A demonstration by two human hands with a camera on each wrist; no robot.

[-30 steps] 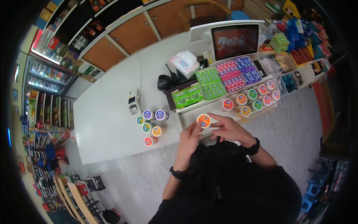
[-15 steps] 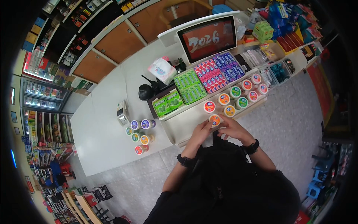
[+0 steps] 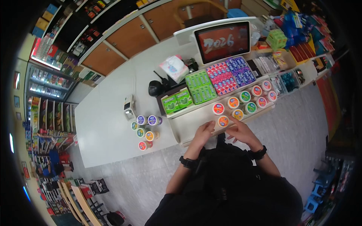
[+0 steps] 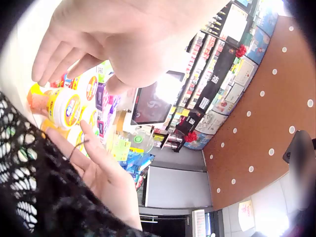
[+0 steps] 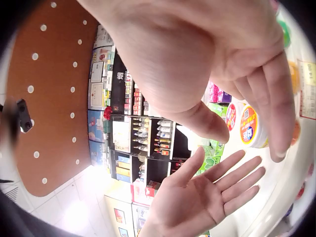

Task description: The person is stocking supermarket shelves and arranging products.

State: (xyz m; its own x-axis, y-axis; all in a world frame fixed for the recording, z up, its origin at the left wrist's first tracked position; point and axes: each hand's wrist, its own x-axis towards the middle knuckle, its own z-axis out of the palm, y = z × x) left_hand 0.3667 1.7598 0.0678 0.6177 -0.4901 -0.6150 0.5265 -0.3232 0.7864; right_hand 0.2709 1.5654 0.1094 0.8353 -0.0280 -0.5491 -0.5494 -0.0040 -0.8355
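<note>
A small tub with an orange lid (image 3: 223, 121) stands upright in the white tray (image 3: 190, 125), at its near edge. My left hand (image 3: 204, 134) is just left of this tub, its fingers extended and holding nothing. On the tub's other side is my right hand (image 3: 243, 133), fingers loosely spread, with the fingertips right by the lid. Both wrist views show the palms facing each other, with the orange-lidded tub (image 4: 65, 107) near the fingers. Behind it stands a red-lidded tub (image 3: 218, 109), among several others with orange, green and pink lids.
On the counter left of the tray stand several tubs with purple (image 3: 152, 120), green and orange lids, near a card terminal (image 3: 129, 107). Green boxes (image 3: 200, 86), pink and purple boxes line the tray's far side. Beyond them stands a screen (image 3: 222, 41).
The orange-lidded tub has gone from my left hand's grip down into the tray, in front of the red-lidded one. My left hand has let go and drawn slightly leftward.
</note>
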